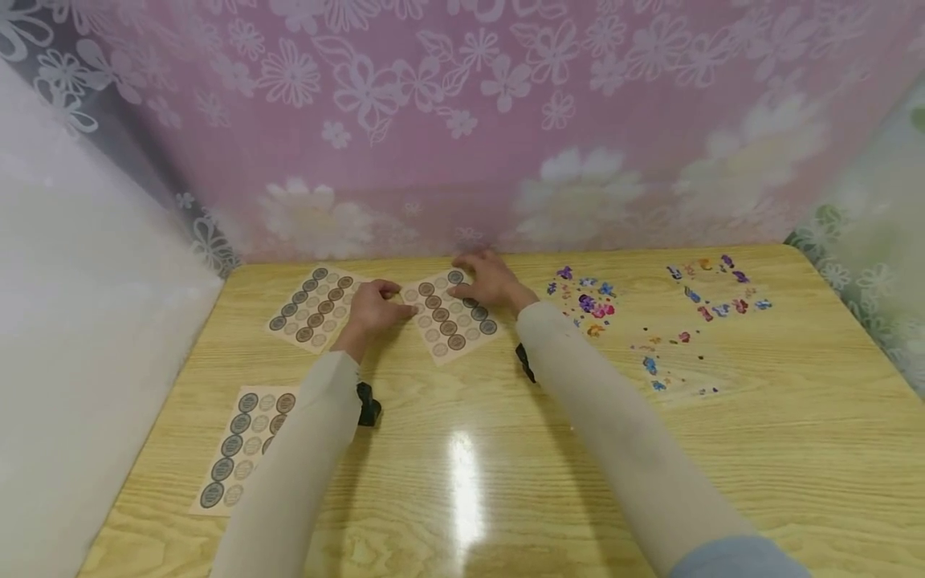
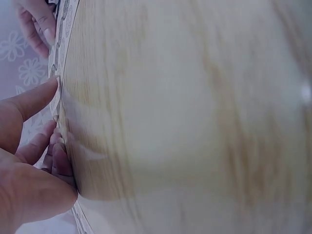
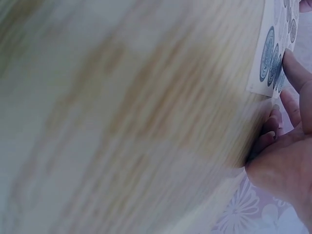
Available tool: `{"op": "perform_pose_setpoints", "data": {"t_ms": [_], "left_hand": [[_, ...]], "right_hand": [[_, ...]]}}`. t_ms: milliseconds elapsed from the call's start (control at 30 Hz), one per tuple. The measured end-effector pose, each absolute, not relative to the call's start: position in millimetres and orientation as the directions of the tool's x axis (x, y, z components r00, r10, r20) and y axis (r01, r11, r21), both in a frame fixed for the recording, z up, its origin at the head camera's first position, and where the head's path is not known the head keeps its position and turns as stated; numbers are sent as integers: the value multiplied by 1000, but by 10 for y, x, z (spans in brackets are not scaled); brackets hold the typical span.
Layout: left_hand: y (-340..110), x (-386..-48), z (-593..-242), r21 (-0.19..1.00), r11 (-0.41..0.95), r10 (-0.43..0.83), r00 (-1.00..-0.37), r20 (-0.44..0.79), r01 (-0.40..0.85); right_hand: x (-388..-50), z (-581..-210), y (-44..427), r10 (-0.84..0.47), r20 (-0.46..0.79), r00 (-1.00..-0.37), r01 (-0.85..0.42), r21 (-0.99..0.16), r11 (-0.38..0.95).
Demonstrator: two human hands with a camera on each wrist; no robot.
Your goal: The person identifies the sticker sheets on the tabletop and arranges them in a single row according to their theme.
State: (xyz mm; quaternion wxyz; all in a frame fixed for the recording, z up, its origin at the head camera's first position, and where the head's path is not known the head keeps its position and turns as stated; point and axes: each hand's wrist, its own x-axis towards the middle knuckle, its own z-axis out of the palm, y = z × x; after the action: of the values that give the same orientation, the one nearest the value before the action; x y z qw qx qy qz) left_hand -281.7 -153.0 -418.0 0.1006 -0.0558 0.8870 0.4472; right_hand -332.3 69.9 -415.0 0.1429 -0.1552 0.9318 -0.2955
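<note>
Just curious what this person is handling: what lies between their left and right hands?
Between the left hand and right hand lies one sheet of round printed labels, the right hand covering part of its edge. The head view shows this.

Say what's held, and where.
Middle sheet: left hand at its left edge, right hand near its far-right corner, both touching; actual grip can't be told.

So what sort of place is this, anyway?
Possibly a small craft corner indoors: a wood-grain table stands against a pink floral curtain, with sheets of round labels laid out on it.
</note>
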Motion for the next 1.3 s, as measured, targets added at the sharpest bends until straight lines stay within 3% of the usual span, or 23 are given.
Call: {"op": "perform_pose_setpoints", "data": {"t_ms": [400,700,1033,1300], "left_hand": [[-1537,-2811,-4221,814,559,7,-981,-196,-159],[-1556,-2802,-4282,928,357,59,-989,-137,-107],[-1497,-2806,-4292,914,380,-51,-990,-130,-140],[-1520,-2808,-4298,917,384,-28,-994,-107,-109]], "right_hand": [[-3345,-4230,727,-369,-116,-922,-222,-624,749],[-3338,-4251,760,-377,-54,-925,-239,-690,684],[-3287,-4267,760,-372,-57,-927,-191,-780,596],[-3254,-4227,766,-350,-68,-934,-143,-827,543]]}}
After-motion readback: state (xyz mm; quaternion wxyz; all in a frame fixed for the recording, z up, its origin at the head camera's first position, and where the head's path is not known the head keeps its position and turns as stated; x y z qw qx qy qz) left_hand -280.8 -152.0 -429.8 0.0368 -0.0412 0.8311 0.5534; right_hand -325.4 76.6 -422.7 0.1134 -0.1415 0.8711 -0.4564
